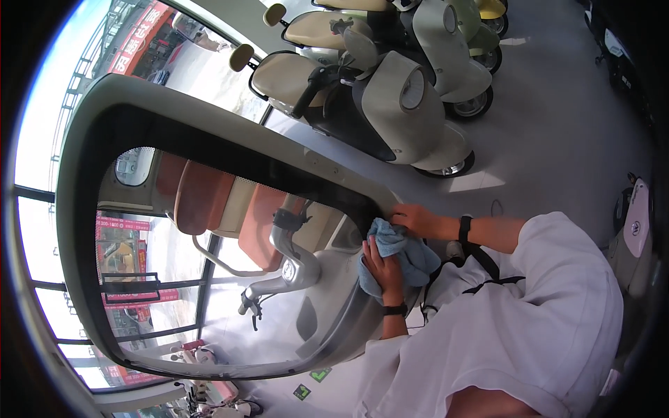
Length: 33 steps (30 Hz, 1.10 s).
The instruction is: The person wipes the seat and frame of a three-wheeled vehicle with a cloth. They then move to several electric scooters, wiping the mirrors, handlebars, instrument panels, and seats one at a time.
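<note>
A bunched blue cloth (418, 259) is between my two hands, at the lower right corner of a large windscreen (306, 182) with a black border. My right hand (411, 220) grips the cloth's upper part, its fingers curled into it. My left hand (383, 268) presses on the near side of the cloth, with its fingers bent over the fabric. The cloth lies against the pale body of a small cabin vehicle (111, 90). Through the glass, a grey handlebar (296, 268) and brown seats (205, 195) are visible. What the cloth covers is hidden.
Several beige and grey scooters (408, 104) stand in a row beyond the cabin. At the far right is a pink scooter (635, 219). Tall window frames (42, 285) run along the left. More small scooters (209, 376) stand at the lower left. Grey floor (557, 139) stretches between them.
</note>
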{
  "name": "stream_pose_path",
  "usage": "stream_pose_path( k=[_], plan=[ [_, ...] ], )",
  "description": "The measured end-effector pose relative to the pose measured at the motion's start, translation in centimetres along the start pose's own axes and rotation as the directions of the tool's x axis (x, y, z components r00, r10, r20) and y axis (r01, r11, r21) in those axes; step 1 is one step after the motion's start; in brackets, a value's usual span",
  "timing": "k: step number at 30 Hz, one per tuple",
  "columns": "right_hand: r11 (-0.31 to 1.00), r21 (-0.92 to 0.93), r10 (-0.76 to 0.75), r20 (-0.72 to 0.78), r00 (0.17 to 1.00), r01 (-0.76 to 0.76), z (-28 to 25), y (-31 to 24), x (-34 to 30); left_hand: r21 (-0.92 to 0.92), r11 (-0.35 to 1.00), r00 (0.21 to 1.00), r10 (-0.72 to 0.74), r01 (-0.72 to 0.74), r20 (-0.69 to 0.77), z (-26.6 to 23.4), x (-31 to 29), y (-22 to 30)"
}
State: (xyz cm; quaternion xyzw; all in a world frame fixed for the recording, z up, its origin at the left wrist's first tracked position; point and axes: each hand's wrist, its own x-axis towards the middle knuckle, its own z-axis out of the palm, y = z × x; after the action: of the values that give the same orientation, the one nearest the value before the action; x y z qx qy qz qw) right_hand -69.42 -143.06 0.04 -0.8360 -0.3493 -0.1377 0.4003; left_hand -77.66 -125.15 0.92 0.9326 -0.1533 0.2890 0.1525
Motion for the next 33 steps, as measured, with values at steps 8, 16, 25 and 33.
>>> stream_pose_path(
  k=[8, 16, 25, 33],
  plan=[
    [0.864, 0.495, 0.104, -0.006, 0.995, -0.087, -6.1, 1.6, 9.3, 0.124, 0.899, 0.897, -0.391, 0.420, -0.205, 1.3, 7.5, 3.3],
    [0.655, 0.673, -0.096, -0.378, 0.921, 0.344, -10.1, -0.7, 28.0, 0.369, 0.766, 0.816, -0.333, 0.526, -0.473, -4.2, 25.8, 0.7],
    [0.694, 0.707, -0.275, 0.087, 0.957, 0.136, -5.6, 5.5, 17.9, 0.530, 0.620, 0.811, -0.507, 0.579, -0.292, 0.1, 18.8, 2.2],
    [0.717, 0.607, -0.361, -0.098, 0.927, 0.343, -8.2, 2.7, 24.0, 0.377, 0.710, 0.788, -0.422, 0.595, -0.449, -4.2, 24.8, 1.2]
  ],
)
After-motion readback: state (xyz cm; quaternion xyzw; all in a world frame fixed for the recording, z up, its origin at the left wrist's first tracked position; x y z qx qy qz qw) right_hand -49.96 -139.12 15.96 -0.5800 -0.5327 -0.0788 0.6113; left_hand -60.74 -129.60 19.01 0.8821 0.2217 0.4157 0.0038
